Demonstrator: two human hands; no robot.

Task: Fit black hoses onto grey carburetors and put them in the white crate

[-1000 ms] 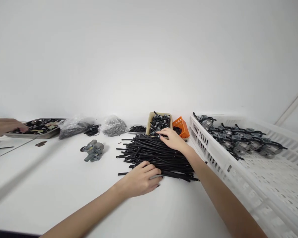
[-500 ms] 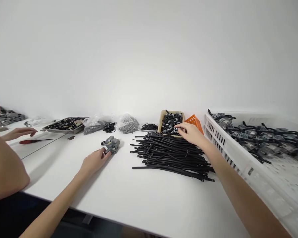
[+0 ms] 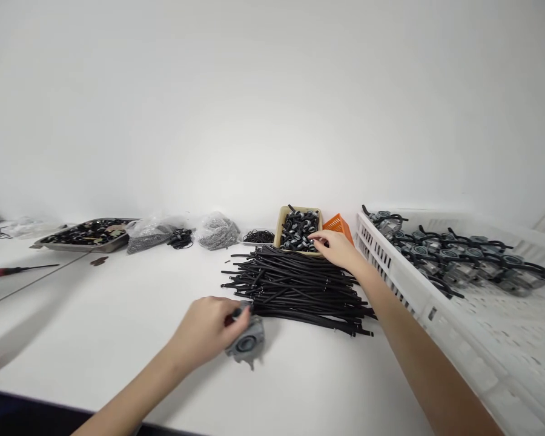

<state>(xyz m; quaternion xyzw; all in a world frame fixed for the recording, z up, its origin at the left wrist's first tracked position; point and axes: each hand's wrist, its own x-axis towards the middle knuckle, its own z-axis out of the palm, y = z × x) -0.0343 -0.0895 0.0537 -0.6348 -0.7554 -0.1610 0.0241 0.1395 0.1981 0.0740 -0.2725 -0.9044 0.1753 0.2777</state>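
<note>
The left hand (image 3: 209,330) grips a grey carburettor (image 3: 247,342) just above the counter (image 3: 118,315), right at the near edge of the hose pile (image 3: 300,284); a firm hold with the ports turned up would suit it best. Beyond the pile, the right hand (image 3: 338,248) reaches into the tan tray (image 3: 279,221) of clips (image 3: 297,227), fingers pinched narrow, though whether one is caught cannot be told; picking a single clip cleanly looks wise.
</note>
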